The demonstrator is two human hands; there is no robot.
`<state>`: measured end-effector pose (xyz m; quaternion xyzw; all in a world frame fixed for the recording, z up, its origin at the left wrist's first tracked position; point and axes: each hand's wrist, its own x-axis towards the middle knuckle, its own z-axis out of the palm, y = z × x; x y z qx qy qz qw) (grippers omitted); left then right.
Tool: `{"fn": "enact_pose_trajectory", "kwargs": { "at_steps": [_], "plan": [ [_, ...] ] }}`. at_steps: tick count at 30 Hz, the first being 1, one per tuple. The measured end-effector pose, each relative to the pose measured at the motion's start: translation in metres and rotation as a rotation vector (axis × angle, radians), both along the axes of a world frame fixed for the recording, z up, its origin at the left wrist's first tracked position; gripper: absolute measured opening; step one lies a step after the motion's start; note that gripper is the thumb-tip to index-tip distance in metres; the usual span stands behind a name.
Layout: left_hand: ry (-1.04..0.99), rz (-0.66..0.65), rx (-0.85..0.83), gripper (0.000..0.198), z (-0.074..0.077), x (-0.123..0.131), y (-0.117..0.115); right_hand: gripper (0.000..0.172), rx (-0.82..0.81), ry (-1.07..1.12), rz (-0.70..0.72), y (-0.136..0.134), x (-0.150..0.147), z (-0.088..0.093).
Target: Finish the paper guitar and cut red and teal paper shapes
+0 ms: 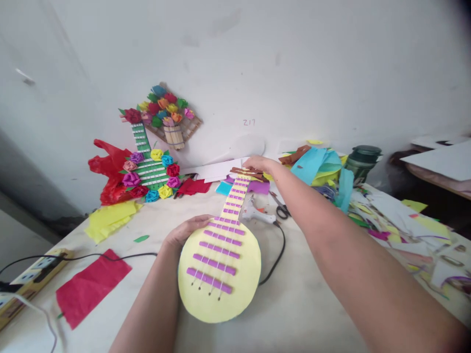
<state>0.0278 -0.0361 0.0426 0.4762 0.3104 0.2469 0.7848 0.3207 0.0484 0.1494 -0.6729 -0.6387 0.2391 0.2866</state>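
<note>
A paper guitar (221, 299) stands tilted in the middle, its round yellow body nearest me. Purple bars cross its body and neck, and white strings run over them to small holes. My left hand (190, 228) grips the upper left edge of the body, where the neck begins. At the far end, my right hand (258, 165) is closed around the guitar's head by the brown strips (239, 171); its fingertips are partly hidden. To the right of the neck lie a white glue gun (259, 214) and dark-handled scissors (282, 211).
A green flower-decorated paper guitar (149, 169) leans on the left beside a red bag (110, 171). Red paper (91, 289) and a power strip (35, 279) lie front left. Coloured paper (316, 164), a dark green jar (362, 164) and scraps (412, 235) crowd the right.
</note>
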Motion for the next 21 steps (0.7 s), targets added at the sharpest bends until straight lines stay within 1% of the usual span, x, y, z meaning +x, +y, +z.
{"fn": "enact_pose_trajectory", "kwargs": {
  "at_steps": [5, 10, 12, 14, 15, 18, 21],
  "plan": [
    [0.022, -0.008, -0.019, 0.026, -0.001, -0.001, 0.0, 0.012, -0.052, 0.056, 0.082, -0.002, 0.0, -0.003],
    [0.065, -0.062, -0.017, 0.035, -0.002, -0.003, 0.007, 0.011, -0.124, 0.263, 0.024, -0.004, -0.005, -0.008],
    [0.064, -0.106, -0.002, 0.038, 0.002, -0.003, 0.015, 0.01, -0.124, 0.291, 0.019, -0.001, -0.006, -0.011],
    [0.096, -0.162, 0.039, 0.043, 0.01, 0.001, 0.027, 0.01, -0.114, 0.295, 0.037, 0.005, -0.006, -0.014],
    [0.111, -0.143, 0.063, 0.045, 0.015, 0.005, 0.033, 0.01, -0.116, 0.297, 0.049, 0.008, -0.006, -0.016],
    [0.132, 0.015, 0.124, 0.041, 0.027, 0.02, 0.049, 0.01, -0.136, 0.307, 0.101, 0.013, -0.008, -0.017],
    [0.099, 0.187, 0.122, 0.031, 0.031, 0.039, 0.057, 0.008, -0.168, 0.305, 0.144, 0.013, -0.011, -0.015]
  ]
}}
